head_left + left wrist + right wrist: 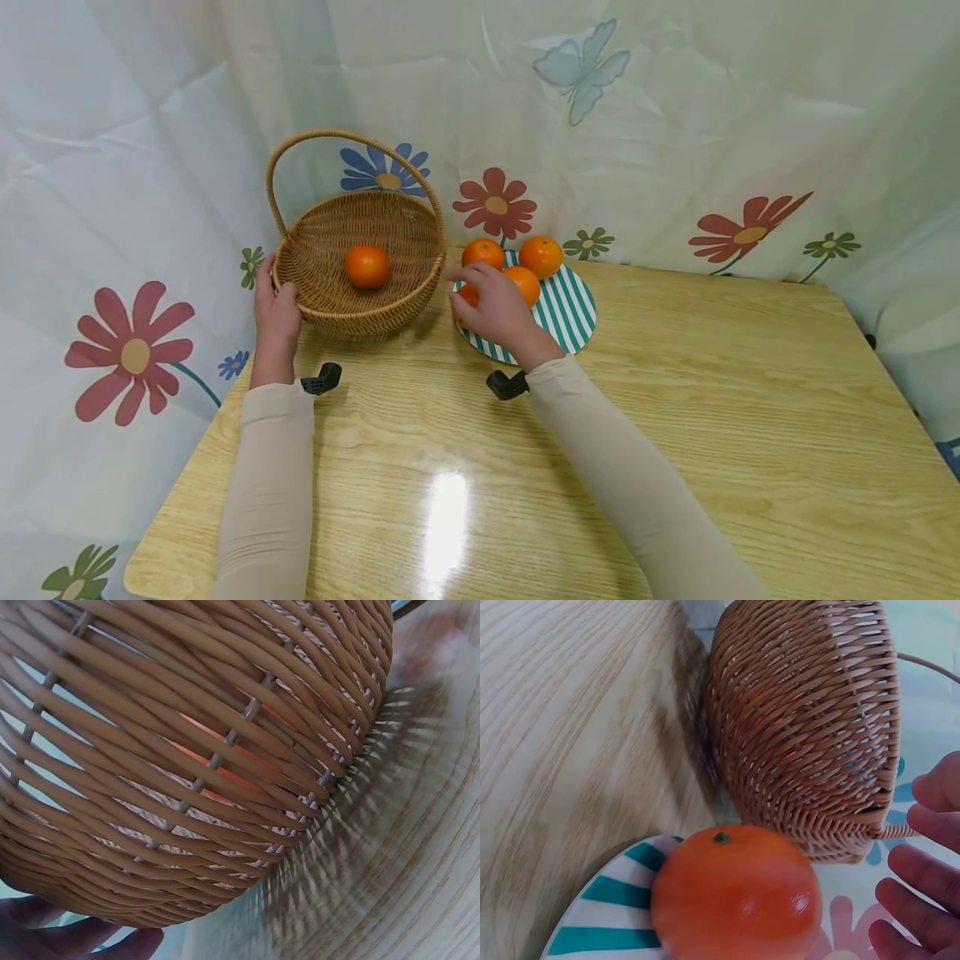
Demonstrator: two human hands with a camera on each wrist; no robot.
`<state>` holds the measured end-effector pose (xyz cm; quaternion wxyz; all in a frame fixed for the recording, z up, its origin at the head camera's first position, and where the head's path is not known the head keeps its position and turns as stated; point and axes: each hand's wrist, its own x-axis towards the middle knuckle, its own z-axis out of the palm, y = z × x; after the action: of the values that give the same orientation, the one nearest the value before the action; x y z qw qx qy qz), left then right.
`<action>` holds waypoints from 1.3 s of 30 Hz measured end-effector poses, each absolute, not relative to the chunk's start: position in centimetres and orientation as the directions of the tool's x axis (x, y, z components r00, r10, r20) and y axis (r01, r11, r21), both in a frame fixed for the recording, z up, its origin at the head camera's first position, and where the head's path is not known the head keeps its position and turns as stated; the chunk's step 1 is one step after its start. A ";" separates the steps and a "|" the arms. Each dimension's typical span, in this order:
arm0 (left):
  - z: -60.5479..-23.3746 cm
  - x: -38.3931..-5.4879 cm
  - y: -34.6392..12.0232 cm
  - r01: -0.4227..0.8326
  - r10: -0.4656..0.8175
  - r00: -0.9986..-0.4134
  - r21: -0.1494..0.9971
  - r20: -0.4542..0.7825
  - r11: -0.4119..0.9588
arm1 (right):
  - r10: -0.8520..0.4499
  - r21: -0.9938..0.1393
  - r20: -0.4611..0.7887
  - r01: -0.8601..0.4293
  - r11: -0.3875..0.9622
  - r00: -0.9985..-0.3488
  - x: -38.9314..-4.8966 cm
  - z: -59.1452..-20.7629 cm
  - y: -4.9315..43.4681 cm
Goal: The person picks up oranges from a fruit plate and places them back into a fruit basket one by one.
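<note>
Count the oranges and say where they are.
5: one orange in the basket; on the striped plate, one back left, one back right, one in front of them, one partly behind the right hand, which may hide more.

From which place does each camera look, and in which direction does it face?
Head: worn on the head, facing forward and down at the wicker basket and striped plate; left hand, right hand and sleeves show.
Left wrist: on that wrist, facing the basket's woven side closely; left fingertips show.
Right wrist: on that wrist, facing an orange, the plate and the basket; right fingers show.
Shared: head and right wrist views both show basket, plate and right hand.
</note>
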<state>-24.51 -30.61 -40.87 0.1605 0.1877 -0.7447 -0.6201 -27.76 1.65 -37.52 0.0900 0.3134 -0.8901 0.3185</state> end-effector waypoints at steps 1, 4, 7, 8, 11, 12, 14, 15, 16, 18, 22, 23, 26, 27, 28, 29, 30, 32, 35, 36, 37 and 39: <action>-40.9 -24.5 -30.6 -0.081 -0.478 -0.878 0.984 0.006 0.160 | -0.501 -0.508 0.356 -0.614 0.604 -0.789 -27.8 -37.6 1.7; -40.9 -24.4 -30.7 -0.084 -0.474 -0.880 0.984 -0.001 0.155 | -0.506 -0.499 0.338 -0.607 0.618 -0.794 -28.0 -38.0 2.0; -40.8 -24.4 -30.7 -0.084 -0.473 -0.881 0.986 -0.005 0.146 | -0.514 -0.493 0.309 -0.597 0.633 -0.800 -28.2 -38.3 2.1; -40.8 -24.4 -30.7 -0.084 -0.473 -0.881 0.986 -0.006 0.144 | -0.518 -0.491 0.299 -0.595 0.637 -0.801 -28.2 -38.3 2.2; -40.8 -24.4 -30.7 -0.079 -0.472 -0.882 0.987 -0.003 0.141 | -0.531 -0.484 0.271 -0.591 0.645 -0.803 -28.3 -38.5 2.3; -40.8 -24.4 -30.7 -0.078 -0.471 -0.882 0.987 -0.002 0.142 | -0.536 -0.480 0.265 -0.592 0.647 -0.802 -28.3 -38.6 2.4; -40.7 -24.4 -30.8 -0.075 -0.469 -0.883 0.987 0.000 0.142 | -0.546 -0.473 0.254 -0.595 0.650 -0.798 -28.3 -38.6 2.5; -40.8 -24.4 -30.8 -0.074 -0.468 -0.884 0.987 0.001 0.141 | -0.551 -0.467 0.250 -0.598 0.652 -0.796 -28.3 -38.7 2.5; -40.8 -24.4 -30.8 -0.072 -0.468 -0.884 0.988 0.001 0.139 | -0.555 -0.460 0.247 -0.600 0.654 -0.794 -28.4 -38.7 2.6; -40.8 -24.5 -30.8 -0.074 -0.467 -0.885 0.988 -0.002 0.135 | -0.562 -0.443 0.236 -0.603 0.663 -0.792 -28.5 -38.9 2.6; -40.8 -24.5 -30.8 -0.078 -0.468 -0.884 0.988 -0.006 0.136 | -0.574 -0.415 0.211 -0.605 0.680 -0.791 -28.7 -39.1 2.7; -40.7 -24.5 -30.7 -0.081 -0.470 -0.883 0.987 -0.007 0.138 | -0.578 -0.408 0.203 -0.605 0.684 -0.791 -28.8 -39.1 2.8; -40.6 -24.4 -30.6 -0.084 -0.471 -0.882 0.986 -0.006 0.144 | -0.586 -0.387 0.188 -0.608 0.693 -0.788 -28.9 -39.1 2.7; -40.6 -24.4 -30.6 -0.086 -0.471 -0.882 0.986 -0.008 0.144 | -0.591 -0.376 0.184 -0.611 0.696 -0.786 -28.9 -39.1 2.7; -40.6 -24.4 -30.6 -0.089 -0.471 -0.882 0.985 -0.009 0.147 | -0.595 -0.364 0.182 -0.615 0.699 -0.783 -29.0 -39.1 2.7; -40.6 -24.3 -30.6 -0.092 -0.472 -0.882 0.985 -0.011 0.149 | -0.600 -0.350 0.180 -0.621 0.702 -0.780 -29.0 -39.2 2.6; -40.6 -24.3 -30.6 -0.093 -0.472 -0.881 0.984 -0.010 0.152 | -0.605 -0.336 0.179 -0.626 0.703 -0.776 -29.1 -39.2 2.6; -40.6 -24.3 -30.5 -0.096 -0.473 -0.881 0.983 -0.011 0.156 | -0.616 -0.309 0.177 -0.637 0.706 -0.768 -29.2 -39.3 2.5; -40.6 -24.4 -30.5 -0.095 -0.471 -0.882 0.983 -0.010 0.157 | -0.631 -0.274 0.175 -0.652 0.707 -0.756 -29.3 -39.4 2.5; -40.6 -24.4 -30.5 -0.093 -0.469 -0.883 0.983 -0.009 0.157 | -0.635 -0.265 0.173 -0.656 0.706 -0.753 -29.4 -39.4 2.5; -40.6 -24.4 -30.5 -0.090 -0.468 -0.884 0.984 -0.007 0.154 | -0.638 -0.256 0.171 -0.659 0.707 -0.751 -29.4 -39.4 2.5; -40.6 -24.4 -30.5 -0.090 -0.467 -0.884 0.984 -0.008 0.152 | -0.643 -0.241 0.162 -0.662 0.710 -0.748 -29.6 -39.5 2.5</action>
<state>-24.39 -30.51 -40.61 0.1511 0.1869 -0.7439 -0.6236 -29.58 2.50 -39.46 0.0330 0.3532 -0.9240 0.1429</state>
